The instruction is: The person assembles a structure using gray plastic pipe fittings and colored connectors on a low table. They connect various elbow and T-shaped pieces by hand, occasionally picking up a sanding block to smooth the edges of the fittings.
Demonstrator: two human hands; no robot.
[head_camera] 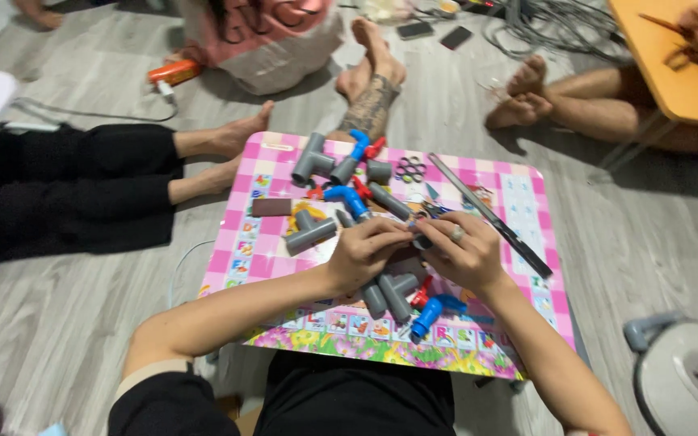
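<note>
Both hands meet over the middle of the pink checkered table. The left hand and the right hand each pinch one small grey pipe piece between their fingertips. Grey tee fittings and a blue valve lie just under the wrists, near the table's front edge. A long dark ruler runs beyond the right hand; bare tabletop shows to its right
</note>
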